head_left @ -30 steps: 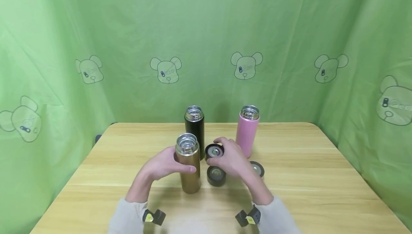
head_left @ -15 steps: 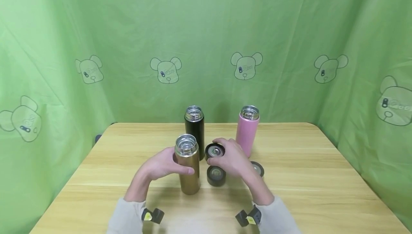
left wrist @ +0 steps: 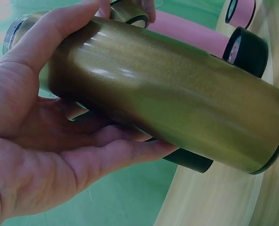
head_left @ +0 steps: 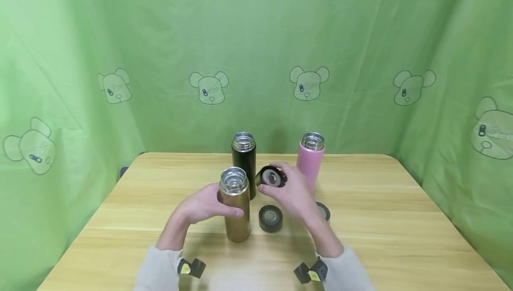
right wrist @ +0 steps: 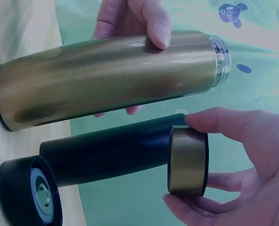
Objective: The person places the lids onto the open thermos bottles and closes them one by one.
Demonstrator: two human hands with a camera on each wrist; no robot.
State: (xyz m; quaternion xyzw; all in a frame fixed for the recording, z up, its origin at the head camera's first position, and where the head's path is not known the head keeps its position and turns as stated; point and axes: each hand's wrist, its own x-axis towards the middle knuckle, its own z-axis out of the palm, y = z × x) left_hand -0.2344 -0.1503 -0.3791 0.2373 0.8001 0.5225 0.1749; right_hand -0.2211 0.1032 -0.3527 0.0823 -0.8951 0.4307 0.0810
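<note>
My left hand (head_left: 209,204) grips an open gold thermos bottle (head_left: 236,220), upright, thumb across its front and fingers behind. Its steel neck (right wrist: 221,61) is bare. Between thumb and fingers, my right hand (head_left: 291,188) pinches a gold lid (right wrist: 188,160), held above the table to the right of the bottle. In the head view this lid is tilted and its inner side shows. Below it a black lid (head_left: 270,218) lies inner side up on the table. Behind the gold bottle stands an uncapped black thermos bottle (head_left: 244,162).
An uncapped pink thermos bottle (head_left: 310,159) stands beyond my right hand, partly hidden by it. A pink lid (left wrist: 241,13) lies on the wooden table (head_left: 380,220), half behind my right forearm. Green cloth (head_left: 256,37) hangs behind the table and at both sides.
My right hand has raised the gold lid from just behind the black lid and tilted it. My left hand still grips the gold bottle, almost in the same place.
</note>
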